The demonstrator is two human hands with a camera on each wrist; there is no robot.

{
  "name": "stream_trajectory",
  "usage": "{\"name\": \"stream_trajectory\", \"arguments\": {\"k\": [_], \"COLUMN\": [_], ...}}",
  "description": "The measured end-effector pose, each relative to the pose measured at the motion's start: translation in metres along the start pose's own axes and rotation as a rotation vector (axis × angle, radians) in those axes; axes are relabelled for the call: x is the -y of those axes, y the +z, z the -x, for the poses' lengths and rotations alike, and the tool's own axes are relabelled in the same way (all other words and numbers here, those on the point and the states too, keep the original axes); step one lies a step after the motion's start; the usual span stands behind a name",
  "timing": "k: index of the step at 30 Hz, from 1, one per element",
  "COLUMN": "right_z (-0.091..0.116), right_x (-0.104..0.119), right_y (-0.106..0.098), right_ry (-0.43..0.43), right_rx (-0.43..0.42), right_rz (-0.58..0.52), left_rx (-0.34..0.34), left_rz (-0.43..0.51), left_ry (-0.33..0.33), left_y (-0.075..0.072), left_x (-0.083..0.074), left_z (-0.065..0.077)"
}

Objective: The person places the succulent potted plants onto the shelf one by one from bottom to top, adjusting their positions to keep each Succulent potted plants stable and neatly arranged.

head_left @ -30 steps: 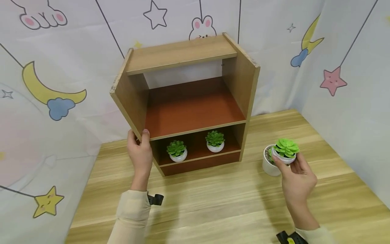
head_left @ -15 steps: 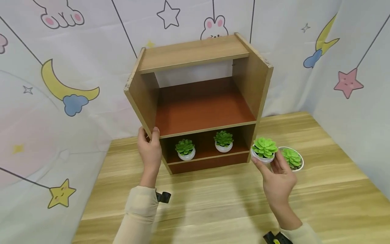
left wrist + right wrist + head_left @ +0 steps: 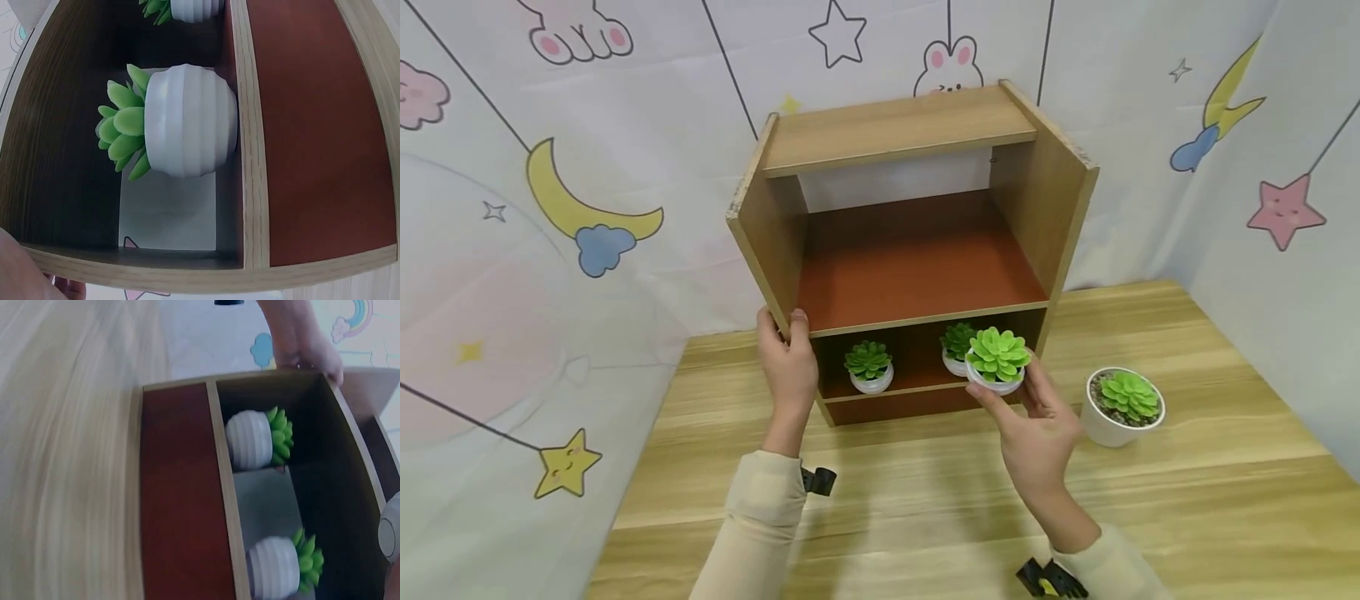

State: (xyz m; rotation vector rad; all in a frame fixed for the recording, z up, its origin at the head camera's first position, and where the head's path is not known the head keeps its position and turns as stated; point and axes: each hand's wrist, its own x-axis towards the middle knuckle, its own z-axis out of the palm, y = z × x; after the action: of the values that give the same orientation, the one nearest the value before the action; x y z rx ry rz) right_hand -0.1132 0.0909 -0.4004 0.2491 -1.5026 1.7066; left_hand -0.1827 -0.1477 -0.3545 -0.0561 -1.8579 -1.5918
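Observation:
My left hand [image 3: 788, 367] grips the left side panel of a wooden shelf unit [image 3: 901, 129], thumb on the front edge near the middle board. In my right hand [image 3: 1037, 437] is a small potted succulent [image 3: 997, 358] with bright green leaves and a white pot, pinched between thumb and fingers. It is held in front of the lower compartment and partly covers a second potted succulent [image 3: 955, 343] standing inside. Another potted succulent [image 3: 869, 365] stands at the left of that compartment; its ribbed white pot [image 3: 190, 120] fills the left wrist view.
A larger white pot with a succulent [image 3: 1123, 404] stands on the wooden table [image 3: 1210, 500] right of the shelf unit. The upper compartment's red-brown board [image 3: 917, 262] bears nothing. A fabric wall printed with stars and moons [image 3: 647, 125] hangs behind and at both sides.
My right hand has carried the potted succulent left, from over the larger white pot to the front of the lower compartment. My left hand keeps its grip on the panel. The head view has shifted.

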Motion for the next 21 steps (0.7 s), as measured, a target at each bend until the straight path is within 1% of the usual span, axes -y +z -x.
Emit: {"name": "stream_trajectory", "arguments": {"k": [4,8,13,16,21], "right_z": [0.0,0.001,0.001,-0.001,-0.005], "right_x": [0.01,0.013,0.015,0.017,0.019], "right_y": [0.016,0.029,0.041,0.047,0.058], "right_ry": [0.003,-0.005,-0.037,-0.041,-0.059], "right_rx": [0.027,0.05,0.06,0.059,0.087], "right_rz": [-0.019,-0.022,-0.047,-0.046,-0.054], "left_rx": [0.046,0.083,0.101,0.111,0.121], "left_rz": [0.035,0.047,0.041,0.037,0.034], "left_ry": [-0.014,-0.035,-0.048,-0.058,-0.069], "left_y": [-0.001,-0.002,-0.002,-0.003,-0.005], "left_x": [-0.002,-0.004,-0.005,-0.005,-0.007], "left_z": [-0.001,-0.002,-0.003,-0.004,-0.004]}}
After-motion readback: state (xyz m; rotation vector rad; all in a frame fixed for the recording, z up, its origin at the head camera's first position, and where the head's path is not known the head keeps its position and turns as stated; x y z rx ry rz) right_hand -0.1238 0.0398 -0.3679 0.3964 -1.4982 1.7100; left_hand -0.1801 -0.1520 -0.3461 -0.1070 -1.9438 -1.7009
